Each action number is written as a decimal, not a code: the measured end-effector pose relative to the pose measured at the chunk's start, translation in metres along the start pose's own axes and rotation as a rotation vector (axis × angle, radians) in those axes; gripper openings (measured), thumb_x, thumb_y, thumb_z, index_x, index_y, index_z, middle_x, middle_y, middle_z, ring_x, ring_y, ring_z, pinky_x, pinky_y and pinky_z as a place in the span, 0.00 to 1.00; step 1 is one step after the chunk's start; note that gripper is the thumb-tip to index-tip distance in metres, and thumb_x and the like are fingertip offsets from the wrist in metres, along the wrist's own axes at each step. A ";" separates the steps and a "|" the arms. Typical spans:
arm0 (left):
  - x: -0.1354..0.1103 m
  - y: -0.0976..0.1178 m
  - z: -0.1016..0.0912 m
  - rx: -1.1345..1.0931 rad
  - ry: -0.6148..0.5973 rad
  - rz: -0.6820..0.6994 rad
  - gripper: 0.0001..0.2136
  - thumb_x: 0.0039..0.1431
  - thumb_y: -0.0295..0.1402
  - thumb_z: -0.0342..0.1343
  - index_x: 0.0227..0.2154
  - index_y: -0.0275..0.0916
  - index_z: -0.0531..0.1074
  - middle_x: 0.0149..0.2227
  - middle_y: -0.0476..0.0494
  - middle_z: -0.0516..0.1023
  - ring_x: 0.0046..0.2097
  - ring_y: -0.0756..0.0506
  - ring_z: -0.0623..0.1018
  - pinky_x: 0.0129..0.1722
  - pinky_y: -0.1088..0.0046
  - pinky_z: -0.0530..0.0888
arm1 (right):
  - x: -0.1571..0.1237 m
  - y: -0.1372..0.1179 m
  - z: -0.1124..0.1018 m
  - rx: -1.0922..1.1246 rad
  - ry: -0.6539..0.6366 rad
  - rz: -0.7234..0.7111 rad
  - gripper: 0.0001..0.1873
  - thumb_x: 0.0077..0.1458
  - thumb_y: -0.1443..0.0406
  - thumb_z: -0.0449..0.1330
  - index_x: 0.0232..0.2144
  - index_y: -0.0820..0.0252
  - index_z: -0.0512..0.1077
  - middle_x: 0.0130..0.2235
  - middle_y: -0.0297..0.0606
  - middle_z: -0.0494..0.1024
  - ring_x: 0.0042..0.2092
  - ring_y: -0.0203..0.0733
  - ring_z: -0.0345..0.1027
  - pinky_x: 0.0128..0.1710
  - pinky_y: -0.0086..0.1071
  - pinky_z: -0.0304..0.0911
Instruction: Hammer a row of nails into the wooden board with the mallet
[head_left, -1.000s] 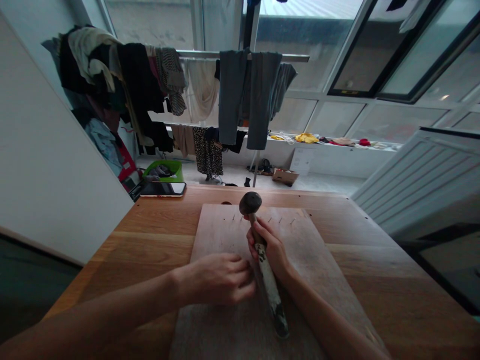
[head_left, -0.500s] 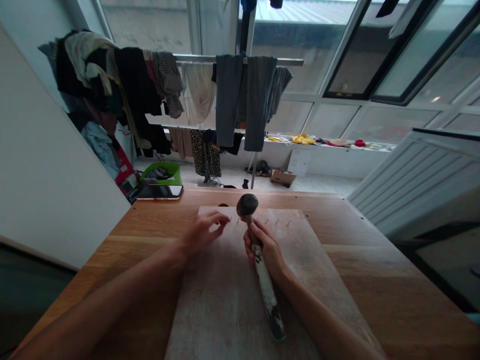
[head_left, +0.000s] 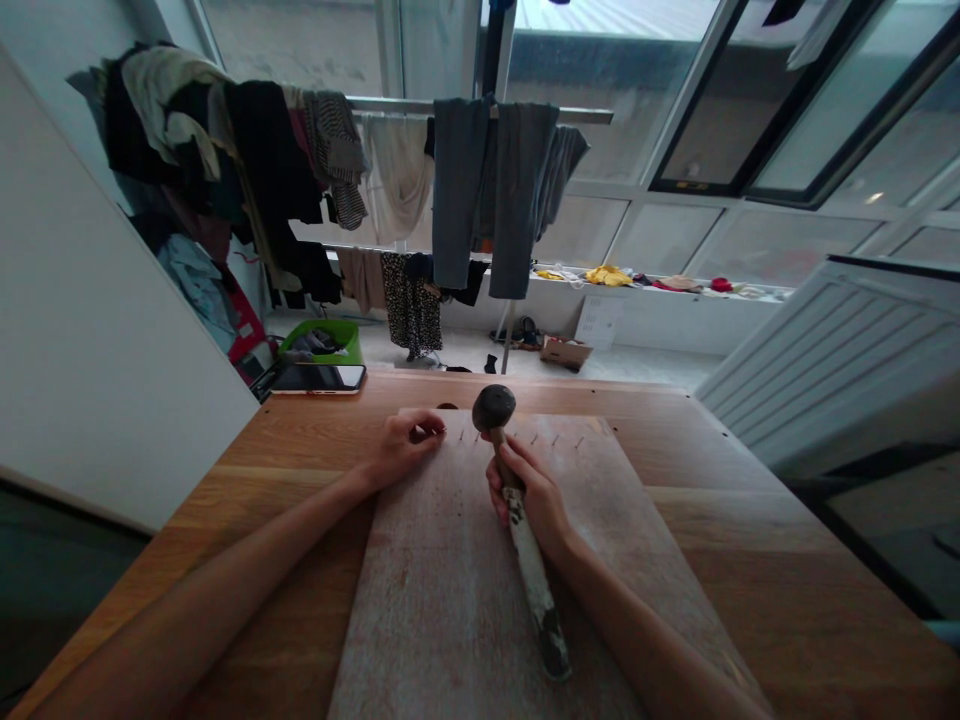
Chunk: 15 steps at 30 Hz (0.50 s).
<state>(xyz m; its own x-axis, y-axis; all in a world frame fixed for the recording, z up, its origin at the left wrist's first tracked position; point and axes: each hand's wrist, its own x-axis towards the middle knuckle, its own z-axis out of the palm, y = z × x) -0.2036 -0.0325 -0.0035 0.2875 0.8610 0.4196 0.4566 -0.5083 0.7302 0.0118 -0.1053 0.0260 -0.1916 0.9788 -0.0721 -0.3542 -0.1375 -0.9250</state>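
A mallet [head_left: 536,580] with a rounded dark head and a worn, white-patched handle is in my right hand [head_left: 529,490], gripped just below the head. It points away from me over a pale wooden board [head_left: 450,600]. Near the board's far edge several thin nails [head_left: 555,441] stand upright in a row, and the mallet head hides part of that row. At the row's left end my left hand [head_left: 409,445] is closed, thumb and fingertips pinched together close to the board. Whatever is between those fingertips is too small to make out.
The board lies on a brown wooden table [head_left: 285,450]. A phone [head_left: 319,378] rests at its far left corner. Beyond the table are a green basket [head_left: 341,340], hanging laundry [head_left: 465,190] and a cardboard box [head_left: 566,352]. A white panel [head_left: 840,350] stands on the right.
My left hand has shifted left along the row, its fingers now pinched, and a nail it was beside shows freely. My right hand and the mallet have stayed nearly still.
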 end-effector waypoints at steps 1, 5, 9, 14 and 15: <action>0.000 -0.002 0.001 -0.003 -0.002 -0.001 0.05 0.57 0.31 0.58 0.33 0.37 0.76 0.32 0.47 0.80 0.32 0.50 0.76 0.33 0.77 0.73 | 0.000 0.000 0.000 -0.003 0.003 0.004 0.20 0.56 0.53 0.59 0.45 0.59 0.70 0.22 0.25 0.68 0.14 0.28 0.58 0.10 0.21 0.51; -0.001 -0.004 0.004 0.007 0.010 -0.006 0.05 0.58 0.32 0.57 0.33 0.37 0.76 0.31 0.48 0.79 0.32 0.50 0.76 0.33 0.76 0.73 | -0.001 -0.004 0.004 -0.016 -0.007 0.019 0.20 0.56 0.53 0.60 0.46 0.59 0.70 0.22 0.24 0.68 0.14 0.28 0.58 0.10 0.21 0.50; -0.003 -0.002 0.003 0.018 0.041 -0.012 0.06 0.57 0.34 0.59 0.35 0.38 0.76 0.30 0.49 0.78 0.30 0.51 0.74 0.31 0.76 0.72 | -0.001 -0.008 0.012 -0.010 0.001 0.035 0.19 0.57 0.53 0.58 0.46 0.58 0.70 0.22 0.24 0.68 0.15 0.28 0.58 0.11 0.21 0.51; -0.003 -0.001 0.003 -0.006 0.046 -0.017 0.05 0.57 0.32 0.59 0.35 0.38 0.76 0.30 0.48 0.78 0.30 0.51 0.75 0.31 0.76 0.72 | 0.001 -0.010 0.028 -0.031 -0.070 0.054 0.18 0.57 0.53 0.59 0.45 0.58 0.69 0.22 0.23 0.68 0.15 0.28 0.58 0.11 0.21 0.51; -0.003 -0.001 0.003 -0.012 0.045 -0.011 0.05 0.56 0.32 0.59 0.35 0.38 0.76 0.30 0.48 0.78 0.30 0.51 0.75 0.31 0.76 0.72 | 0.002 -0.010 0.031 -0.037 -0.084 0.051 0.18 0.57 0.53 0.59 0.44 0.58 0.69 0.22 0.23 0.68 0.14 0.28 0.58 0.11 0.21 0.51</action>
<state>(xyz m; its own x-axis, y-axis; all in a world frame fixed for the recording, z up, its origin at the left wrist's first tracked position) -0.2019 -0.0348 -0.0071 0.2445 0.8665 0.4351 0.4493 -0.4989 0.7411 -0.0139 -0.1063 0.0466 -0.2853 0.9542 -0.0897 -0.3084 -0.1800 -0.9341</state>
